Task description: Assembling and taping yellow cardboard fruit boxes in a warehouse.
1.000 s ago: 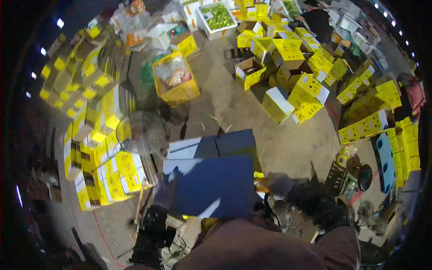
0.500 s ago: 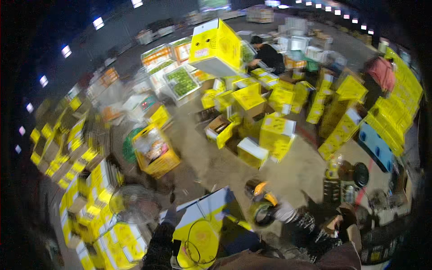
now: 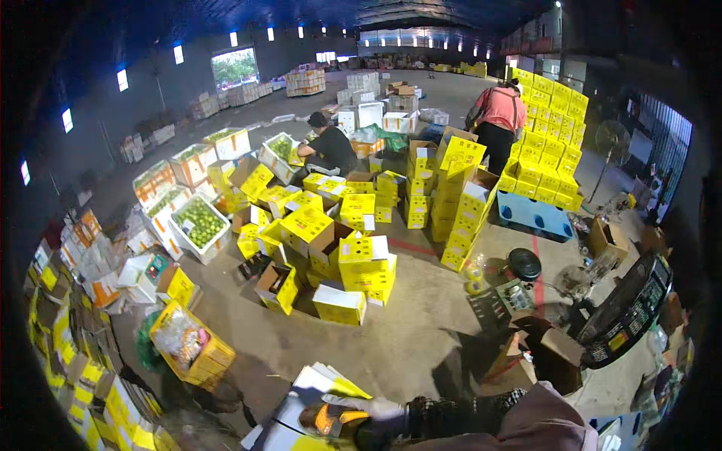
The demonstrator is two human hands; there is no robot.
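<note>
My right hand (image 3: 387,415), in a pale glove, comes in from the lower right and is closed around a tape dispenser (image 3: 329,419) with orange and black parts. The dispenser is over a white-and-yellow carton (image 3: 307,379) at the lower edge; whether it touches the carton I cannot tell. Much of that carton is hidden by the dispenser, my arm and the picture's edge. My left hand is not in view.
Yellow cartons (image 3: 365,270) stand scattered ahead, with a crate of green fruit (image 3: 199,224) behind left. A yellow crate (image 3: 203,364) holds plastic bags. One person (image 3: 331,146) crouches by the fruit; another (image 3: 502,113) stands near stacked cartons (image 3: 545,128). An open brown box (image 3: 538,349) is at right.
The view has levelled and lifted. My right hand has brought the tape dispenser leftward over the carton. My left arm has gone out of view. A carton seen high up earlier is gone from there.
</note>
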